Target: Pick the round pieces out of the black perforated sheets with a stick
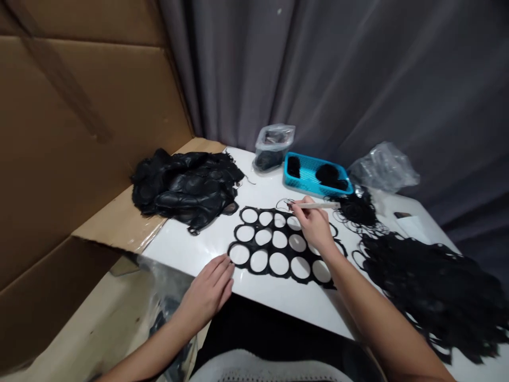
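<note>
A flat black sheet with several round cut-out holes (271,245) lies on the white table (278,302). My right hand (314,225) is over its upper right part, pinching a slim white pen-like tool (318,205). The tool's dark tip reaches a thin black loop (283,203) at the sheet's top edge. My left hand (207,289) rests on the table, fingertips touching the sheet's left edge and holding nothing. To the left lies a crumpled heap of black cut-out material (185,185). A larger black tangle (429,292) spreads to the right.
A blue plastic basket (290,180) holds black tufts at the back, between a zip bag (273,146) and a clear plastic bag (377,168). A small black thread heap (358,209) lies nearby. Cardboard (79,106) walls the left side, and a grey curtain (318,69) hangs behind.
</note>
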A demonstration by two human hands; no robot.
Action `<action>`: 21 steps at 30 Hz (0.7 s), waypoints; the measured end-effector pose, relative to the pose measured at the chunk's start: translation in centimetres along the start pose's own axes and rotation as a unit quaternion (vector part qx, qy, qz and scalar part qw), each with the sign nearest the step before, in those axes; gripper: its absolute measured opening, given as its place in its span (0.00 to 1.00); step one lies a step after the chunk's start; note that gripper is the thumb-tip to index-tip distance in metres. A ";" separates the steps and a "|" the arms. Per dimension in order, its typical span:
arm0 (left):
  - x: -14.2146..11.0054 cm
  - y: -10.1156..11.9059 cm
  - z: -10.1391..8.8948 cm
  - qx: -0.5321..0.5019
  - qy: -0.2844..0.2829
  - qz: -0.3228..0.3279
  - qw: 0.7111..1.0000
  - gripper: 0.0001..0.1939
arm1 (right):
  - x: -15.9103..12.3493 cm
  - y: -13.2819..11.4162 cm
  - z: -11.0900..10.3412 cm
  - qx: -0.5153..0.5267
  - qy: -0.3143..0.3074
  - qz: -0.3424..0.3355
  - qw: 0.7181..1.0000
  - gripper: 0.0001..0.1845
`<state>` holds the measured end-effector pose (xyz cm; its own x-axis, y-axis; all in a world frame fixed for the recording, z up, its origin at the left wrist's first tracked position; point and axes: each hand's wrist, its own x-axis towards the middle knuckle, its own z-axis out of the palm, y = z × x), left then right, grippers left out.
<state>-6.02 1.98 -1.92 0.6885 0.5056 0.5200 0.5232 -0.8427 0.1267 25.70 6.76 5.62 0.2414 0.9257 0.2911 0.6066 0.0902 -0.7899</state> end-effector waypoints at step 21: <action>15.5 -5.4 3.8 0.066 -0.094 -0.047 0.992 0.20 | 4.5 19.5 -21.9 -0.079 0.036 0.199 0.976 0.11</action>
<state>3.76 15.04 2.24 0.7091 0.6165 0.3421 0.6416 -0.7654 0.0496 55.15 4.63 3.33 0.5313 0.8469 0.0197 0.5611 -0.3343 -0.7573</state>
